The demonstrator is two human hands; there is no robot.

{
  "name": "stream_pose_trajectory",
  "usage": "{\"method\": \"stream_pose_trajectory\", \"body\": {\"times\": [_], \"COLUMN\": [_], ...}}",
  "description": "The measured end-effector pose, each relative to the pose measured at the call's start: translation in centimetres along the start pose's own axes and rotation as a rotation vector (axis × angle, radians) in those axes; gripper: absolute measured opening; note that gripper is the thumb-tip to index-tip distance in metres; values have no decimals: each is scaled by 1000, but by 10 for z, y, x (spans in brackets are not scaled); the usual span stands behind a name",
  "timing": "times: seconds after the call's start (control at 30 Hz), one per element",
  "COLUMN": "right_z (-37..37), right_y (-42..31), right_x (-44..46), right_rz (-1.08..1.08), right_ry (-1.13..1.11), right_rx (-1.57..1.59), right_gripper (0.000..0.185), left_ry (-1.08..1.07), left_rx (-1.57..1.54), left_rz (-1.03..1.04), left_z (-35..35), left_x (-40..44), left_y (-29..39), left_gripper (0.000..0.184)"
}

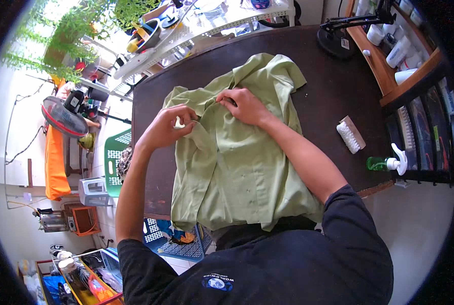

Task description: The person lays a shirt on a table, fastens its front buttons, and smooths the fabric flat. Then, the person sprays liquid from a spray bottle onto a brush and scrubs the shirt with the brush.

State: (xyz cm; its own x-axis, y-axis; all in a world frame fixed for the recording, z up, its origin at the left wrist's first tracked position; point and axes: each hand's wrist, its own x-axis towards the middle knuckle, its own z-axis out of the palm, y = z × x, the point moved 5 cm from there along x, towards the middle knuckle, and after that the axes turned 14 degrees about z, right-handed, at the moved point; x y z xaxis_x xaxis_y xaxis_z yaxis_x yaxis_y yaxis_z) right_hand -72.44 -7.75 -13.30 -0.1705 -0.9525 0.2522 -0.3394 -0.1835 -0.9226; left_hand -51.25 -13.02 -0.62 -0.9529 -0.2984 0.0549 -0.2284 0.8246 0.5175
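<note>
A light green shirt (242, 168) lies spread on the dark brown table (333, 86), its lower edge hanging over the near side. My left hand (178, 124) pinches the edge of the shirt's front at the left, lifting a fold of cloth. Close to it, my right hand (239, 104) has its fingertips pressed together on the cloth near the collar. The two hands are a short way apart, both at the upper part of the shirt. Whatever small detail lies between the fingertips is hidden.
Right of the shirt lies a brush with white bristles (350, 135), near a green spray bottle (389, 162). A black lamp base (335, 41) stands at the back right beside a wooden shelf (379, 66). A green basket (116, 157) is left of the table.
</note>
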Motion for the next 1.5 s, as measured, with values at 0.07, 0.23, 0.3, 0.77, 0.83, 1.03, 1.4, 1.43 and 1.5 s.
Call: {"method": "stream_pose_trajectory", "body": {"times": [0.07, 0.23, 0.3, 0.77, 0.83, 1.03, 1.4, 1.43, 1.5], "right_z": [0, -10, -10, -4, -3, -4, -3, -2, -2], "right_y": [1, -18, -19, -12, -11, -10, -14, -14, -13], "right_x": [1, -4, -3, 1, -1, -2, -4, -4, -4], "right_rz": [-3, 84, 80, -78, -46, -17, -8, -10, 0], "right_ry": [7, -42, -50, -38, -53, -53, -73, -85, -76], "right_rx": [-1, -33, -30, 40, 37, -42, -140, -142, -142], "right_gripper": [16, 16, 16, 13, 14, 17, 20, 20, 22], "left_ry": [-22, 90, 88, 551, 610, 769, 711, 723, 729], "left_rx": [-8, 161, 168, -581, -652, -775, -798, -800, -776], "left_rz": [-137, -71, -60, -9, -24, -45, 4, -2, 8], "left_z": [-1, 0, -1, 55, 68, 87, 95, 96, 96], "left_x": [4, 18, 26, -4, -10, -22, -18, -19, -19], "left_y": [-2, -17, -20, -71, -80, -85, -73, -74, -74], "left_gripper": [9, 10, 9, 19, 22, 31, 50, 50, 52]}}
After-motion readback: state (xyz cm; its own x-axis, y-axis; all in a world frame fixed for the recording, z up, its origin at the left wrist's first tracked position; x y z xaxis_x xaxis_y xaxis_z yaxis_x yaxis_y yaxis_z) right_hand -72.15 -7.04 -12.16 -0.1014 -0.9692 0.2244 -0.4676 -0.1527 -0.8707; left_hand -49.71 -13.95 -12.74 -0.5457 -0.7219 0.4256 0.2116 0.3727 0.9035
